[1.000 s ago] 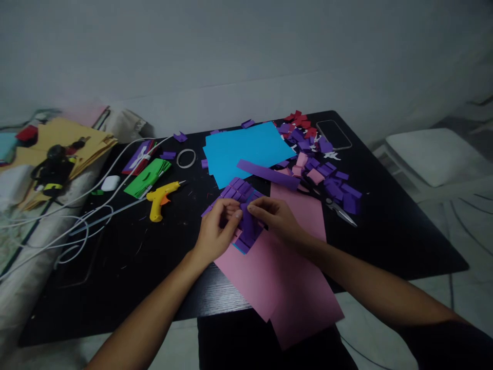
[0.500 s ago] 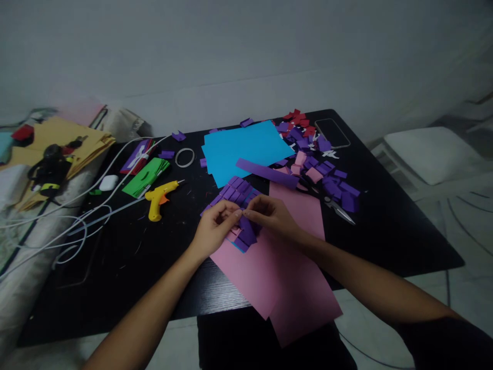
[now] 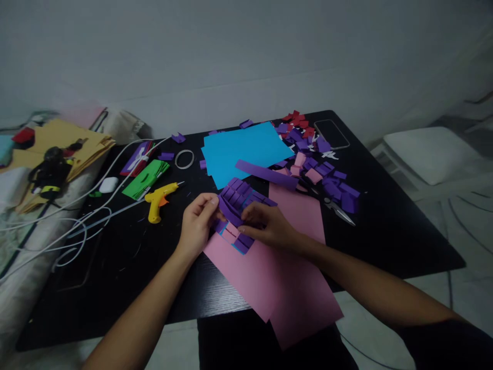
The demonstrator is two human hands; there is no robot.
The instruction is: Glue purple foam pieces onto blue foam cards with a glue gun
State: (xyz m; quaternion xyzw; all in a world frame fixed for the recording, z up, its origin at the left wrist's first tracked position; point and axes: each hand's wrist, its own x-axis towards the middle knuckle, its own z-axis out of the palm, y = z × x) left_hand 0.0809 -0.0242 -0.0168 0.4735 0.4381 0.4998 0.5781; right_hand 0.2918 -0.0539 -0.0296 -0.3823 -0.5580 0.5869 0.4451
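Resting far left of the pink paper sheets (image 3: 285, 282), tan paper envelopes (image 3: 90, 149) are forming a flat, creased pile, and the dark, bulky object (image 3: 52, 169) on it is proving too dim to identify. Nearer the sheets, a rounded white plastic case (image 3: 108, 184) is lying beside a pleated green paper bundle (image 3: 146, 180), and a yellow plastic glue gun (image 3: 155, 202) is pointing its thin nozzle toward the sheets' side. Just beside the sheets' left edge, the left hand (image 3: 196, 222) is pinching one end of a narrow, bowed purple strip (image 3: 228, 210). Overlapping the sheets' upper left part, a panel (image 3: 235, 190) of ridged purple and pink folds on a blue base is lying beneath the strip, the hands covering portions. Beyond the sheets, smooth blue paper sheets (image 3: 246, 151) are overlapping. Over the pink sheets, the right hand (image 3: 269, 224) is holding its fingers bent and close together near the strip's lower end; whether they are gripping it, I cannot tell. Right of the sheets, metal-bladed scissors (image 3: 339, 209) are lying beside curled paper pieces (image 3: 314, 175), their black handles blending into the dark surface.
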